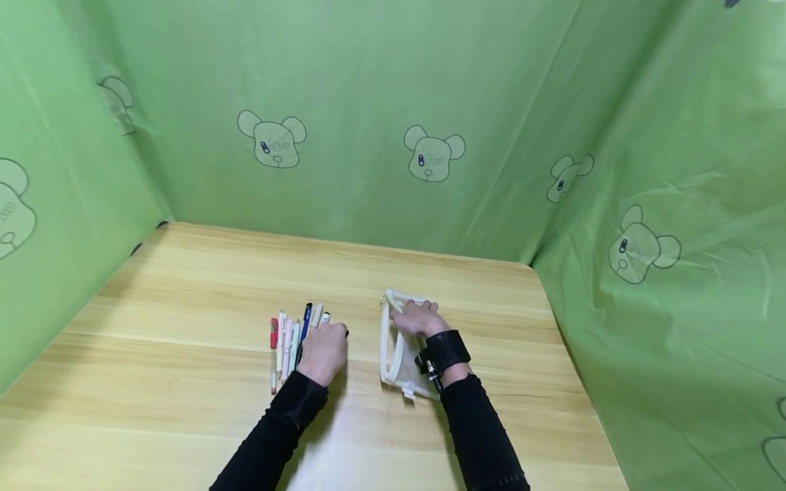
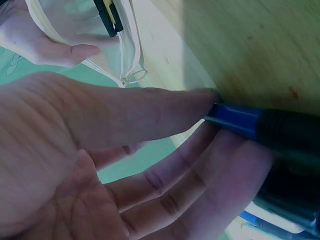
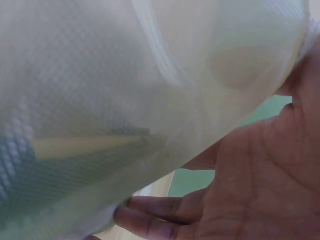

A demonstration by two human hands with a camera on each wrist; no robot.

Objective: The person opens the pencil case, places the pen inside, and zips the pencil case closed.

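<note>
My left hand pinches a blue and dark pen between thumb and fingers, at the right end of a row of pens. In the left wrist view, further dark barrels lie just below that pen. My right hand grips the edge of a see-through mesh pencil case with white trim. Its zip side gapes toward the left hand. Inside the case lies a dark and yellow pen, seen through the mesh in the right wrist view as well.
Left of the left hand lie a red pen, several pale pens and a blue pen. Beside these is a beige marker. The wooden table is enclosed by green cloth at the back and sides.
</note>
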